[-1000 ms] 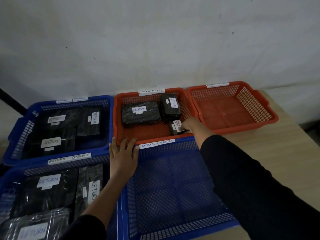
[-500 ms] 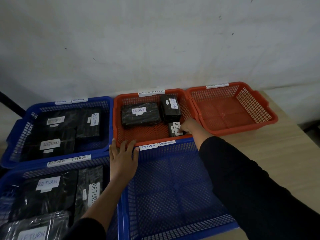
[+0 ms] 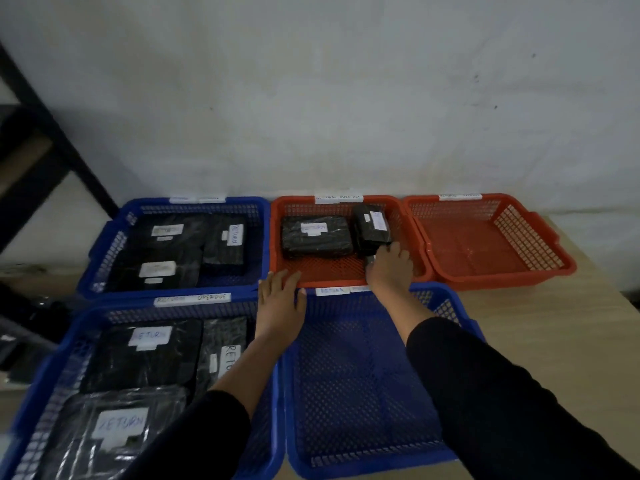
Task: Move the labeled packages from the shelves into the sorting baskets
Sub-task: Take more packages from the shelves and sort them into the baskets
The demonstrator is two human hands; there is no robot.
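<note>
1. The packages are black and wrapped in shiny plastic. Each has a white label, and most labels say RETURN in blue letters.
2. There are five baskets: three blue and two red. They sit close together on a light wooden table by a white wall.
3. The far left blue basket holds three packages that I can count.
4. The near left blue basket also holds three packages. The closest one has the biggest label.
5. The middle red basket holds a wide package, a smaller one beside it on the right, and a little package just in front of that one.
6. The right hand is inside the middle red basket, on top of the little package. It hides most of the package. The fingers bend down over it, but I cannot tell if they grip it or only touch it.
7. The left hand lies flat with its fingers straight and a bit spread. It rests on the near rim of the middle red basket, where that basket meets the blue ones.
8. The far right red basket and the near right blue basket have no packages in them.
9. Both arms wear black sleeves.
10. White paper tags sit on the basket rims. One tag reads RETURN OVERDUE. The far ones are too blurry to read.
11. A dark metal frame stands at the far left.
</note>
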